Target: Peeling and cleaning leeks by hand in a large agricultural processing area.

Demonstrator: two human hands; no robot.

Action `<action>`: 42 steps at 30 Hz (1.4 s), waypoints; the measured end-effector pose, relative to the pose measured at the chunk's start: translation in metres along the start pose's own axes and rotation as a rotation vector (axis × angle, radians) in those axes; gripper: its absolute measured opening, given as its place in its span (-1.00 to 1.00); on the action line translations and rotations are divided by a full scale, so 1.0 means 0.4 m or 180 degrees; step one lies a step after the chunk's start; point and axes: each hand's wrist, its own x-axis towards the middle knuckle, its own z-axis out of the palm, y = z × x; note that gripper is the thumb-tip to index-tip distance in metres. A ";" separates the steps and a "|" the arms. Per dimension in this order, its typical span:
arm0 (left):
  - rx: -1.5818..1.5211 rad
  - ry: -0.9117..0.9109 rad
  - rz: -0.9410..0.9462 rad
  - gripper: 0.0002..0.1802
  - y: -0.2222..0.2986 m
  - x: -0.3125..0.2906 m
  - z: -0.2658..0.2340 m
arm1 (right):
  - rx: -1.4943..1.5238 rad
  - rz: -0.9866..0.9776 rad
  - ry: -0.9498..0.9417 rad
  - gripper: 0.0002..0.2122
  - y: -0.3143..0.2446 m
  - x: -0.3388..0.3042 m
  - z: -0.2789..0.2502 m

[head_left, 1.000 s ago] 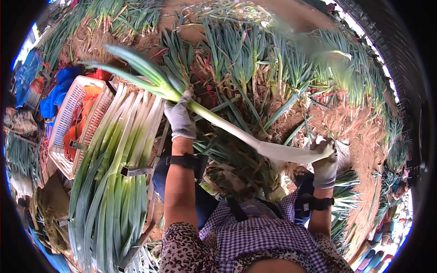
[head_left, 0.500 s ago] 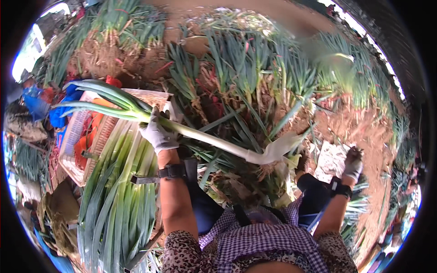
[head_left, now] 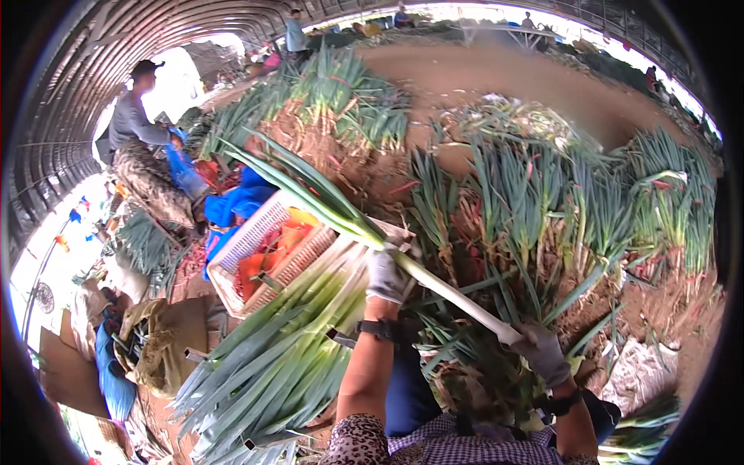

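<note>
Our left hand [head_left: 386, 275] is closed in its glove round the leek [head_left: 364, 232] where white stalk meets green leaves; our right hand [head_left: 542, 353] grips the root end; it hangs slantwise above the stacked leeks [head_left: 279, 356] beside the white crate [head_left: 260, 236] (stiff stalk, floppy leaves, so we judge the stalk the best hold).

A long green-topped leek [head_left: 403, 260] runs from the left hand [head_left: 387, 277] across to the right hand [head_left: 545, 353], above a pile of stacked leeks [head_left: 279, 356], with a white plastic crate [head_left: 260, 260] behind and soil-rooted leek rows [head_left: 542, 209] right.
</note>
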 end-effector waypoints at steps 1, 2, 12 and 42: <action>-0.0065 -0.0007 -0.0206 -0.84 -0.007 0.011 -0.030 | 0.0210 0.0116 -0.0100 -0.68 -0.004 -0.004 -0.005; -0.0129 0.0022 -0.0335 -0.85 -0.024 0.025 -0.056 | 0.0371 0.0252 -0.0176 -0.70 -0.007 -0.008 -0.015; 0.0353 0.0360 -0.0460 -0.84 -0.121 0.132 -0.099 | 0.1415 0.0427 -0.0460 -0.85 -0.017 0.029 -0.049; 0.1182 0.1069 0.0581 -0.83 -0.062 0.308 -0.110 | -0.0212 0.0925 0.0280 -0.84 0.208 -0.108 -0.307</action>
